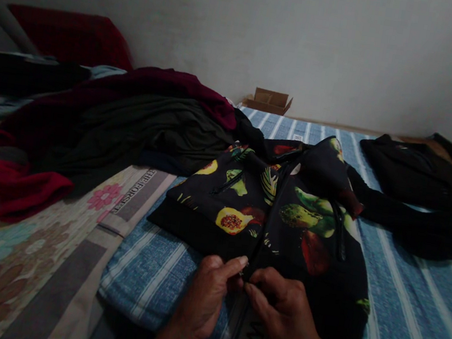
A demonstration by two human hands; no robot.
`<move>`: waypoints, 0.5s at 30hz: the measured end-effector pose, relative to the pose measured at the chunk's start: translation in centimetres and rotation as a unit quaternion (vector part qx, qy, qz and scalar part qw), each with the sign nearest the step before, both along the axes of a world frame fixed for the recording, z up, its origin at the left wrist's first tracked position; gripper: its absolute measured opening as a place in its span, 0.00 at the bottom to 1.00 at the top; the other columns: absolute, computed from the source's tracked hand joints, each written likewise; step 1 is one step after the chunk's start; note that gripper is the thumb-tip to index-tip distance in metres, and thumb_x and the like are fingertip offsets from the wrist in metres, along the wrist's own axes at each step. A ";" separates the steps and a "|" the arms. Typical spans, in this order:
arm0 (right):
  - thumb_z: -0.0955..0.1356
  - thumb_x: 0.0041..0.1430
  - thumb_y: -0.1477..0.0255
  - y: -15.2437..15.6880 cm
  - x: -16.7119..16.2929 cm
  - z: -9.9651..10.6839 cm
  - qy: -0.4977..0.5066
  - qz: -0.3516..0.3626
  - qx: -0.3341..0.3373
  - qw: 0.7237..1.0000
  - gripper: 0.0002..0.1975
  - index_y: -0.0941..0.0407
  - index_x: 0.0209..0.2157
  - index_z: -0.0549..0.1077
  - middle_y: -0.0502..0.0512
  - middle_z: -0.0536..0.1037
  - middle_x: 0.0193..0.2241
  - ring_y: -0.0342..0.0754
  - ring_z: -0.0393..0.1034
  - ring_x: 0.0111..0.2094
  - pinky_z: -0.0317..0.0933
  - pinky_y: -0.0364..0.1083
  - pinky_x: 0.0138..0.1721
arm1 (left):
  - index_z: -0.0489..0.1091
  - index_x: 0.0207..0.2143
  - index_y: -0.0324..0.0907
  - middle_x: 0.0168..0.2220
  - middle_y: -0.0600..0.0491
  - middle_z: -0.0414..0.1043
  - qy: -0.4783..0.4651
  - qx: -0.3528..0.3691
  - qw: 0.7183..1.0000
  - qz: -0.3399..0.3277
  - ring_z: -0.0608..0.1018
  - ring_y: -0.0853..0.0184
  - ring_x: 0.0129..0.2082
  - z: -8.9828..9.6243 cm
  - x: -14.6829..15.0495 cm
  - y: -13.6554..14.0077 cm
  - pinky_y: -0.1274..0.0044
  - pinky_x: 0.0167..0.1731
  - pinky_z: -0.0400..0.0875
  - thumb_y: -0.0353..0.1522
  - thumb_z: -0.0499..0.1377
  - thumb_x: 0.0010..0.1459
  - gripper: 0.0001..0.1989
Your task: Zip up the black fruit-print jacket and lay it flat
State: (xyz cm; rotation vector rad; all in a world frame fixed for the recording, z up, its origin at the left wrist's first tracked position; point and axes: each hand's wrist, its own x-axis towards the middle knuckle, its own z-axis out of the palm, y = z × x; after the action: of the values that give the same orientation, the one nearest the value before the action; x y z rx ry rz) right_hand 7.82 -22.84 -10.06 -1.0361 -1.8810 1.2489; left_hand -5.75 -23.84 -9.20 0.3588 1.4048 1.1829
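Note:
A black zip-up jacket point(198, 211) printed with papayas and green leaves lies front up on a blue striped mattress point(159, 273). Its bottom hem points toward me, and the front zipper point(268, 221) runs up its middle. At the lower end of that zipper, my left hand point(208, 286) pinches one side between thumb and finger; a small bit of metal shows by the thumb. Close beside it, my right hand point(285, 303) is closed on the other side of the hem. The exact zipper parts between my fingertips are too dark to make out.
To the left, a heap of dark green and maroon clothes point(151, 124) lies on a floral blanket point(4, 261), with red and yellow garments point(35, 192) nearer. A folded dark garment point(416, 172) and a black sleeve point(421, 224) lie right. An opened cardboard box point(269, 101) stands by the wall.

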 end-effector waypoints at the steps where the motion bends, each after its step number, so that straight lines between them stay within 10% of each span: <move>1: 0.64 0.58 0.71 -0.3 0.0 -0.2 -0.010 -0.005 -0.002 1.000 0.08 0.57 0.26 0.68 0.46 0.66 0.18 0.37 0.57 0.18 0.51 0.37 0.20 | 0.62 0.14 0.39 0.16 0.58 0.63 -0.015 -0.005 1.000 0.003 0.68 0.71 0.22 0.1 0.0 0.0 0.78 0.25 0.65 0.37 0.66 0.39 0.17; 7: 0.61 0.60 0.72 -0.6 0.6 -0.3 -0.029 -0.053 0.045 0.997 0.06 0.57 0.32 0.68 0.47 0.69 0.20 0.37 0.62 0.19 0.52 0.37 0.20 | 0.67 0.18 0.37 0.20 0.54 0.67 -0.040 0.001 0.999 -0.030 0.70 0.71 0.22 0.4 0.0 0.1 0.78 0.23 0.65 0.37 0.65 0.42 0.13; 15: 0.58 0.61 0.73 3.4 1.1 1.9 -0.164 0.053 0.086 0.981 0.14 0.55 0.46 0.69 0.48 0.72 0.20 0.40 0.64 0.18 0.51 0.39 0.21 | 0.68 0.15 0.37 0.15 0.56 0.64 0.021 0.043 0.996 -0.079 0.66 0.73 0.18 0.2 -0.2 -0.1 0.79 0.21 0.63 0.36 0.65 0.43 0.13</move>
State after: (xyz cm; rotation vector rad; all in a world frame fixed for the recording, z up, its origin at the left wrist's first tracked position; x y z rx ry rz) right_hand 8.95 -19.40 -8.20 -1.1125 -2.2776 0.9949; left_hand -5.94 -23.89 -9.05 0.5475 1.3382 1.1134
